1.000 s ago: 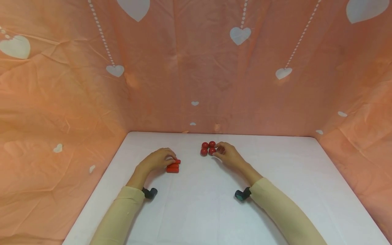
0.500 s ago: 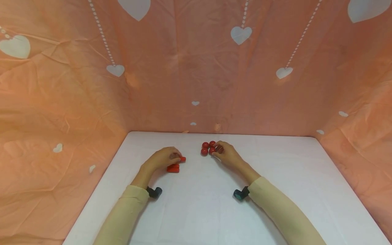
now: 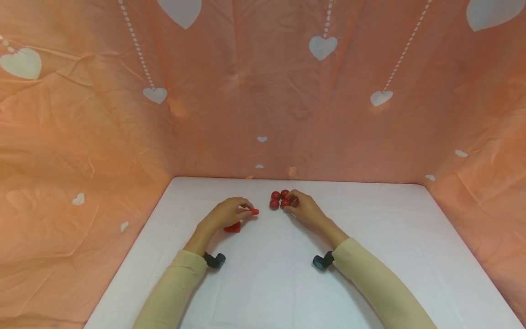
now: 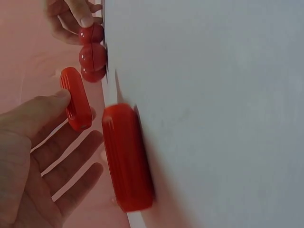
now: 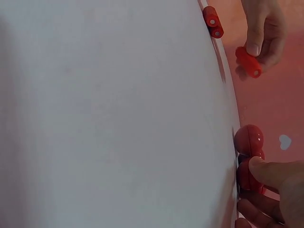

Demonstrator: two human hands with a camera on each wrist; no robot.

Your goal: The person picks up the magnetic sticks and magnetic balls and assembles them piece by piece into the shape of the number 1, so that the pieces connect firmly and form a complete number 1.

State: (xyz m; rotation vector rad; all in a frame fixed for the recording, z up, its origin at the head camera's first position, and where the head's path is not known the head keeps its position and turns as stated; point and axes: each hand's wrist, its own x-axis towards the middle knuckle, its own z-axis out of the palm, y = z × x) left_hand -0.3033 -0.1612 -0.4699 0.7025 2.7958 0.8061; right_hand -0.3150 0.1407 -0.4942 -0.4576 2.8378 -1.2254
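Note:
In my left hand point(image 3: 230, 213) a short red ridged rod point(image 4: 76, 99) is pinched by thumb and index finger, raised above the table, its other fingers spread loosely. A pale round dot shows on the rod's end in the right wrist view. Two similar red rods point(image 3: 233, 227) lie side by side below that hand. My right hand point(image 3: 305, 206) holds the near right ball of a cluster of several shiny red balls point(image 3: 274, 204), its thumb point(image 5: 266, 171) pressing on it. Further red shows behind the right fingers, mostly hidden.
Everything lies on a white table point(image 3: 263, 274). Behind and on both sides hangs an orange cloth point(image 3: 271, 114) with pale hearts. Dark wrist cameras point(image 3: 215, 260) stick out inward from both cuffs.
My left hand has lifted one rod off the group and carried it to the right, toward the balls. The right hand stays at the balls almost unmoved.

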